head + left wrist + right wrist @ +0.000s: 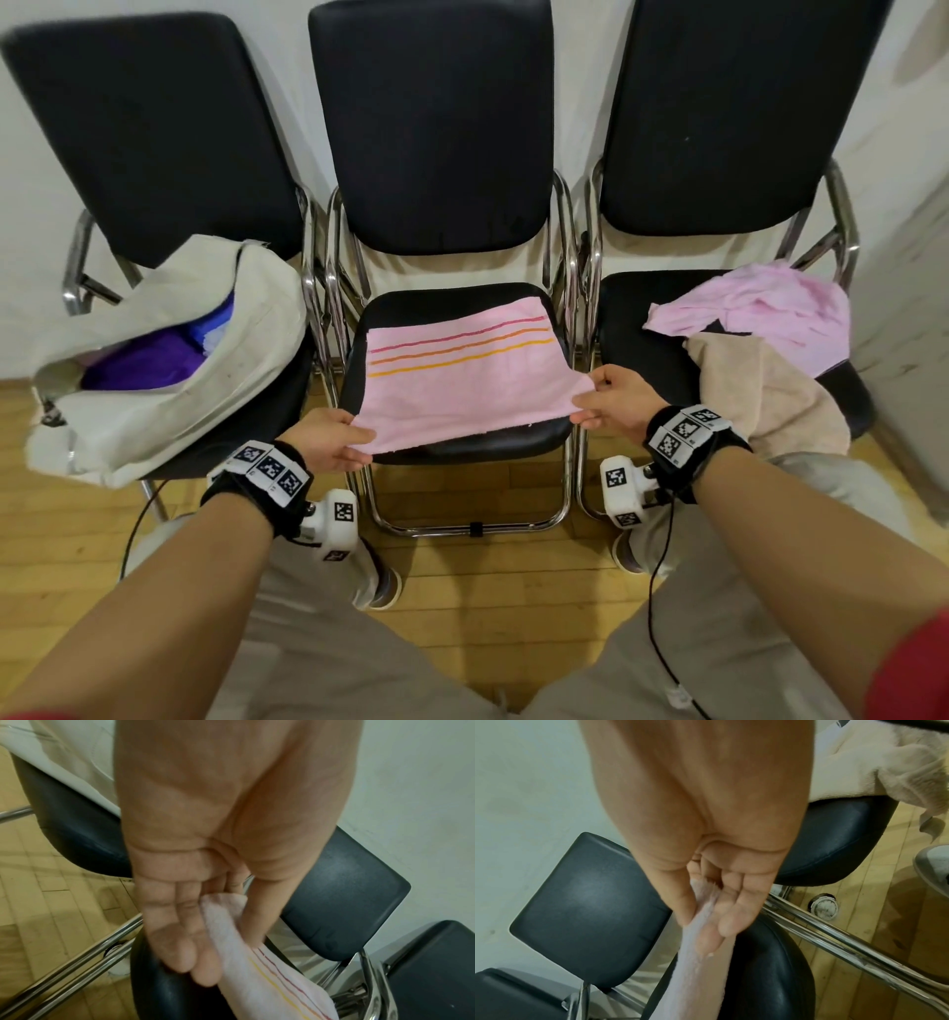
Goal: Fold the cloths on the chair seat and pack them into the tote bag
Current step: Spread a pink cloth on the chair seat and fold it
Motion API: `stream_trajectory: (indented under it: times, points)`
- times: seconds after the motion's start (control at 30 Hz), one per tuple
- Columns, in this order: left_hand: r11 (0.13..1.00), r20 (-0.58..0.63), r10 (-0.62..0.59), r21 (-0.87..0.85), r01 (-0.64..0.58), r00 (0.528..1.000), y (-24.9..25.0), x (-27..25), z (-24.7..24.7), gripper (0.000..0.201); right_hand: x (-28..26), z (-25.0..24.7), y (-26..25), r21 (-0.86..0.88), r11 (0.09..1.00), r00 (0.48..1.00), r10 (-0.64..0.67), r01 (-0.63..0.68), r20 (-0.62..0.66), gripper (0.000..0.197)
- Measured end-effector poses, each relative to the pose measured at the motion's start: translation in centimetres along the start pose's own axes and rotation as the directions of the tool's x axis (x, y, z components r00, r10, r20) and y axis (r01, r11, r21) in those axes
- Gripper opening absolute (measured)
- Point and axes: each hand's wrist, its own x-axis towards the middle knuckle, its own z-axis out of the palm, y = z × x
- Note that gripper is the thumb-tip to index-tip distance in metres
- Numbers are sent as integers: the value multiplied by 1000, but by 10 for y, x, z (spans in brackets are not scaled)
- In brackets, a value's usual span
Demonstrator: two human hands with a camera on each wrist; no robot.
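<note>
cloth (pixel 462 370) flat on centre seat (pixel 462 442); left hand (pixel 328 444) and right hand (pixel 619 398) each pinch a near corner.

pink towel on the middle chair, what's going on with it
A person is folding it. The left hand and right hand each pinch a near corner of the pink striped towel, which lies spread on the middle chair seat, near edge lifted. The tote bag sits open on the left chair with purple and blue cloth inside. A crumpled pink cloth and a beige towel wait on the right chair, not yet folded.
</note>
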Motion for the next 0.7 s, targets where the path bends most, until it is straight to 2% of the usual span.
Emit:
stream_trajectory:
  times: [0.1, 0.27, 0.43, 0.5, 0.7]
  points:
    - [998, 9, -22, 59, 22, 1000, 3, -6, -2, 40, -5, -1, -1, -18, 999, 997, 43, -44, -62, 21]
    - [997, -11, -60, 52, 61, 998, -1, -11, -7, 54, -10, -3, -1, 1, 997, 994, 74, -74, -82, 34]
    - [997, -50, -67, 46, 69, 996, 2, -14, -3, 19, -18, -4, -9, 29, 998, 996, 62, -61, -64, 31]
    - [997, -80, -60, 50, 65, 995, 4, -12, -5, 13, -18, -3, -12, 43, 997, 995, 66, -63, -72, 26]
    - [998, -159, -16, -63, 6, 987, 21, -4, -11, 23, -5, -3, -32, 112, 991, 990, 88, -75, -111, 22]
